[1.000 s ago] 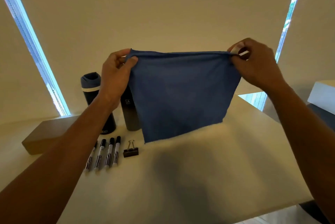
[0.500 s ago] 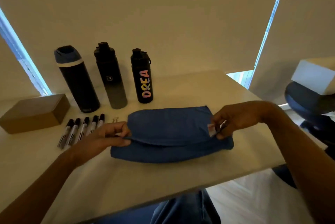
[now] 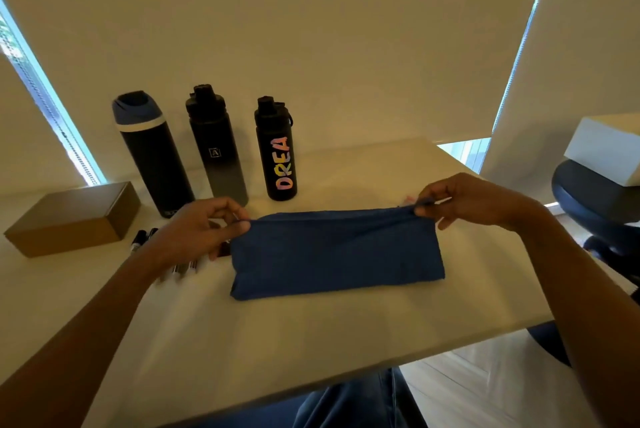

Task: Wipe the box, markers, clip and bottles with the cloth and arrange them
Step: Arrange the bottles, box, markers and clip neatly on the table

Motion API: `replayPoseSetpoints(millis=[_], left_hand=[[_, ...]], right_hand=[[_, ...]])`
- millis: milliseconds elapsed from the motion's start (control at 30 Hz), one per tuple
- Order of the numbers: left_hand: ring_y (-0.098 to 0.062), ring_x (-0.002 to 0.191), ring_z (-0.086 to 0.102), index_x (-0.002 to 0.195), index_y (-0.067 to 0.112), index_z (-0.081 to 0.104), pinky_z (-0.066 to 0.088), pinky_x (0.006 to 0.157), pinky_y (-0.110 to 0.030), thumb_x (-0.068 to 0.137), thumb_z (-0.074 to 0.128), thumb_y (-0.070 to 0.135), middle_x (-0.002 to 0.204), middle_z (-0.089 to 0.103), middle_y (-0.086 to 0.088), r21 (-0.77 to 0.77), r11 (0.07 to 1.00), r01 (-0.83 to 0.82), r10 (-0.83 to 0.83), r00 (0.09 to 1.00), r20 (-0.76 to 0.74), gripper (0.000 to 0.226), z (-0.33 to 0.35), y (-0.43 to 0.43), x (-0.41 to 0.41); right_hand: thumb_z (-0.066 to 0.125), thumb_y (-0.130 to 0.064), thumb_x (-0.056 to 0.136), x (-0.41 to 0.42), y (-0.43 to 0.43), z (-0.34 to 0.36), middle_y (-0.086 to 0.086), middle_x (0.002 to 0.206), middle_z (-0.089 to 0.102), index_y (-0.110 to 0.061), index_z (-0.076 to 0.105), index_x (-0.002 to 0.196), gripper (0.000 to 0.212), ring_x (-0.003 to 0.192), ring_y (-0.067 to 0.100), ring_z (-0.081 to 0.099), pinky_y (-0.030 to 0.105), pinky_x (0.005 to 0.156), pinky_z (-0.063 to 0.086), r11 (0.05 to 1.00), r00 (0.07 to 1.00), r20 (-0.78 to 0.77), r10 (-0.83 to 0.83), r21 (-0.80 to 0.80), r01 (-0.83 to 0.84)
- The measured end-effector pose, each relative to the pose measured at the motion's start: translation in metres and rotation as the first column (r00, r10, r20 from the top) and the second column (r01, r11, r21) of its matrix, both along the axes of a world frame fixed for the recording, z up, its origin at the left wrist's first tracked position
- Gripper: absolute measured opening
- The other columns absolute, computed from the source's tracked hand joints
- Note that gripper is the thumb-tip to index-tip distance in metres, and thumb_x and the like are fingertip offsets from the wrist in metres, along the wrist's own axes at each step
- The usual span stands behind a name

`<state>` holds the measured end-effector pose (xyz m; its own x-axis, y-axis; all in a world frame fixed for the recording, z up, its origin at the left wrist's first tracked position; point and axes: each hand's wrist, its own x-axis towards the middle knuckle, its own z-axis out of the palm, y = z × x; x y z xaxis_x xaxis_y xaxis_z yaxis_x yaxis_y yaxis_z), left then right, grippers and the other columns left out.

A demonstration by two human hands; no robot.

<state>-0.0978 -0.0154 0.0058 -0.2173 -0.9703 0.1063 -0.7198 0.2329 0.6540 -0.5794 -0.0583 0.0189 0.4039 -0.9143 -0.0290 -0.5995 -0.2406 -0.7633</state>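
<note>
A blue cloth (image 3: pixel 337 251) lies folded into a long strip on the white table (image 3: pixel 277 334). My left hand (image 3: pixel 197 230) pinches its far left corner and my right hand (image 3: pixel 464 201) pinches its far right corner. Behind stand three bottles: a blue-capped one (image 3: pixel 149 154), a black-to-grey one (image 3: pixel 216 147) and a black one lettered DREA (image 3: pixel 277 150). A brown box (image 3: pixel 74 218) sits at the left. Several markers (image 3: pixel 143 239) lie beside it, mostly hidden by my left arm. The clip is hidden behind my left hand.
A dark chair (image 3: pixel 595 206) with a white box (image 3: pixel 606 149) on it stands off the table's right edge. My knees (image 3: pixel 349 403) show below the near edge. Window blinds close off the back.
The cloth went from held up spread in the air to lying on the table folded in half, then folded again as both hands carried the near edge to the far side.
</note>
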Motion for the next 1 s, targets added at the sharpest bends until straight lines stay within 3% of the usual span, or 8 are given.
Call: replayPoseSetpoints(millis=[133, 233, 367, 467, 600, 700, 833, 1000], left_hand=[[-0.011, 0.062, 0.07, 0.103, 0.035, 0.066, 0.06, 0.068, -0.031, 0.099, 0.069, 0.037, 0.098, 0.071, 0.012, -0.008, 0.992, -0.126, 0.124, 0.968, 0.219, 0.005, -0.012, -0.056, -0.006], [-0.007, 0.083, 0.065, 0.094, 0.037, 0.064, 0.055, 0.08, -0.034, 0.097, 0.068, 0.034, 0.101, 0.072, 0.01, -0.039, 0.986, -0.163, 0.166, 0.914, 0.371, 0.006, -0.022, -0.082, -0.014], [-0.011, 0.097, 0.062, 0.105, 0.034, 0.068, 0.05, 0.078, -0.032, 0.097, 0.066, 0.035, 0.107, 0.071, 0.01, -0.132, 0.978, -0.163, 0.207, 0.85, 0.485, 0.008, -0.033, -0.091, -0.024], [-0.013, 0.103, 0.062, 0.113, 0.033, 0.068, 0.054, 0.087, -0.035, 0.098, 0.067, 0.044, 0.111, 0.068, 0.011, -0.017, 0.99, -0.137, 0.128, 0.87, 0.476, 0.019, -0.033, -0.093, -0.026], [-0.015, 0.1, 0.061, 0.114, 0.032, 0.064, 0.056, 0.089, -0.04, 0.093, 0.07, 0.054, 0.111, 0.065, 0.007, 0.087, 0.991, -0.097, 0.026, 0.801, 0.598, 0.031, -0.028, -0.095, -0.028], [-0.014, 0.095, 0.058, 0.109, 0.03, 0.065, 0.05, 0.079, -0.035, 0.095, 0.069, 0.049, 0.107, 0.066, 0.004, -0.058, 0.997, -0.047, 0.073, 0.768, 0.636, 0.023, -0.024, -0.097, -0.037], [-0.02, 0.103, 0.065, 0.121, 0.031, 0.067, 0.053, 0.081, -0.038, 0.097, 0.067, 0.046, 0.119, 0.066, 0.004, -0.359, 0.932, 0.051, 0.184, 0.787, 0.588, 0.029, -0.024, -0.097, -0.058], [-0.022, 0.098, 0.072, 0.127, 0.031, 0.061, 0.053, 0.073, -0.035, 0.094, 0.07, 0.05, 0.131, 0.062, 0.008, -0.508, 0.861, 0.019, 0.268, 0.832, 0.486, 0.039, -0.033, -0.08, -0.082]], right_hand=[[0.075, -0.037, 0.091, 0.007, -0.039, -0.02, -0.007, 0.092, 0.076, -0.024, 0.078, 0.101, 0.017, 0.091, 0.016, 0.072, 0.025, 0.073, 0.06, 0.99, 0.989, -0.06, -0.134, -0.052, 0.131], [0.077, -0.036, 0.09, 0.013, -0.062, -0.039, -0.006, 0.086, 0.076, -0.025, 0.078, 0.097, 0.014, 0.085, 0.018, 0.072, 0.027, 0.068, 0.059, 0.977, 0.974, -0.105, -0.203, -0.085, 0.195], [0.08, -0.043, 0.086, 0.02, -0.075, -0.051, -0.01, 0.096, 0.073, -0.031, 0.078, 0.097, 0.016, 0.088, 0.012, 0.066, 0.027, 0.075, 0.05, 0.956, 0.947, -0.186, -0.26, -0.185, 0.227], [0.08, -0.051, 0.083, 0.025, -0.075, -0.051, -0.019, 0.101, 0.067, -0.035, 0.077, 0.101, 0.024, 0.091, 0.005, 0.062, 0.02, 0.074, 0.044, 0.969, 0.945, -0.247, -0.214, -0.178, 0.173], [0.077, -0.051, 0.085, 0.032, -0.079, -0.046, -0.01, 0.103, 0.066, -0.028, 0.073, 0.107, 0.032, 0.093, 0.009, 0.06, 0.029, 0.081, 0.048, 0.985, 0.885, -0.445, -0.138, -0.15, 0.079], [0.074, -0.046, 0.09, 0.039, -0.078, -0.034, 0.001, 0.098, 0.071, -0.017, 0.073, 0.103, 0.032, 0.09, 0.017, 0.065, 0.037, 0.086, 0.055, 0.997, 0.805, -0.59, -0.067, -0.011, 0.075], [0.07, -0.035, 0.093, 0.033, -0.062, -0.014, 0.006, 0.092, 0.078, -0.008, 0.073, 0.104, 0.029, 0.096, 0.026, 0.073, 0.03, 0.079, 0.058, 0.959, 0.767, -0.64, 0.043, 0.241, 0.147], [0.077, -0.034, 0.089, 0.01, -0.058, -0.02, 0.005, 0.096, 0.075, -0.016, 0.072, 0.099, 0.021, 0.087, 0.024, 0.072, 0.032, 0.075, 0.059, 0.986, 0.819, -0.567, -0.09, 0.062, 0.152]])
